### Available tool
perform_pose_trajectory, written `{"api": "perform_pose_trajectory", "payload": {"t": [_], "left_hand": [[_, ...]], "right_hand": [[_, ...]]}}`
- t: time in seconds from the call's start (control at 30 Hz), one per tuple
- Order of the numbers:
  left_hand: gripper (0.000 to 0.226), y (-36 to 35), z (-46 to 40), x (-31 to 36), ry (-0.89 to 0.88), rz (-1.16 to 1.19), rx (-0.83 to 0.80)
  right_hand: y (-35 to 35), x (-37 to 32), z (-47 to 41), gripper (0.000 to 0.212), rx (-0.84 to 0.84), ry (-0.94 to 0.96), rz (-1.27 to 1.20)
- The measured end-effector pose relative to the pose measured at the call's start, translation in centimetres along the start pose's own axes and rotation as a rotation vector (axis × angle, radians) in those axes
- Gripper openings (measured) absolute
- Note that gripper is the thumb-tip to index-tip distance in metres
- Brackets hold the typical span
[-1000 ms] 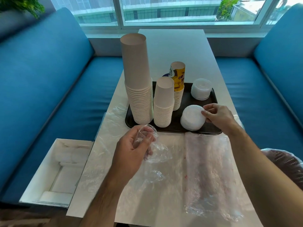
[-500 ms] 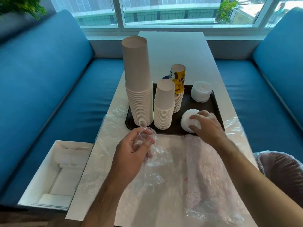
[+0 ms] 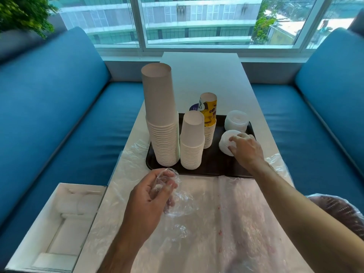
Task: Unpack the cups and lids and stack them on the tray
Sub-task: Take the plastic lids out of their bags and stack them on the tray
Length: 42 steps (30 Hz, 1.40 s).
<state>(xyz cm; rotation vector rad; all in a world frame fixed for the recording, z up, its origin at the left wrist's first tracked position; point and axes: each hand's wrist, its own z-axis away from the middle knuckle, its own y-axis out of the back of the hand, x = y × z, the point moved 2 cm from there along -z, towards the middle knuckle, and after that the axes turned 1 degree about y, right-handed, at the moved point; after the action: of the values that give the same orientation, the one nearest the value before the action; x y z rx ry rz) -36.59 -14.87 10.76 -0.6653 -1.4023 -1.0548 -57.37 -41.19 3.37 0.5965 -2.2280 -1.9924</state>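
My right hand [image 3: 246, 150] grips the lid stack [image 3: 226, 141] on the tray [image 3: 206, 168], right of the short cup stack [image 3: 192, 142]; my left hand [image 3: 149, 196] clutches plastic wrap [image 3: 177, 203]. A careless nudge could topple lids.

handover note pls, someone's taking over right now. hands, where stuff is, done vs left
Left hand: grips a crumpled clear plastic wrapper above the table.
Right hand: fingers curled on the near lid stack on the tray.
On the tray: tall cup stack, shorter cup stack, printed cup stack, far lid stack.
Done: cups and lids unwrapped and standing on the tray.
Left: settle the near lids, probably clear the wrapper and the plastic sheets.
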Motion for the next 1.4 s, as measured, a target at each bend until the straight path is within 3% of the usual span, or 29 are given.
{"api": "perform_pose_trajectory", "payload": {"t": [0.3, 0.5, 1.1, 1.27, 1.4], "left_hand": [[0.011, 0.2, -0.4, -0.2, 0.017, -0.012, 0.006], [0.028, 0.1, -0.4, 0.2, 0.017, -0.013, 0.007], [0.020, 0.4, 0.3, 0.4, -0.003, -0.042, 0.018], [0.017, 0.3, 0.3, 0.8, -0.019, 0.017, 0.035], [0.023, -0.2, 0.1, 1.7, 0.013, 0.251, 0.056]], "right_hand": [[0.3, 1.3, -1.6, 0.036, -0.022, -0.052, 0.066], [0.5, 1.8, -1.9, 0.035, -0.033, -0.061, 0.092], [-0.2, 2.7, -1.1, 0.057, 0.031, 0.003, 0.133], [1.3, 1.5, 0.2, 0.053, 0.078, -0.024, -0.047], [3.1, -1.4, 3.4, 0.035, 0.026, -0.026, -0.557]]}}
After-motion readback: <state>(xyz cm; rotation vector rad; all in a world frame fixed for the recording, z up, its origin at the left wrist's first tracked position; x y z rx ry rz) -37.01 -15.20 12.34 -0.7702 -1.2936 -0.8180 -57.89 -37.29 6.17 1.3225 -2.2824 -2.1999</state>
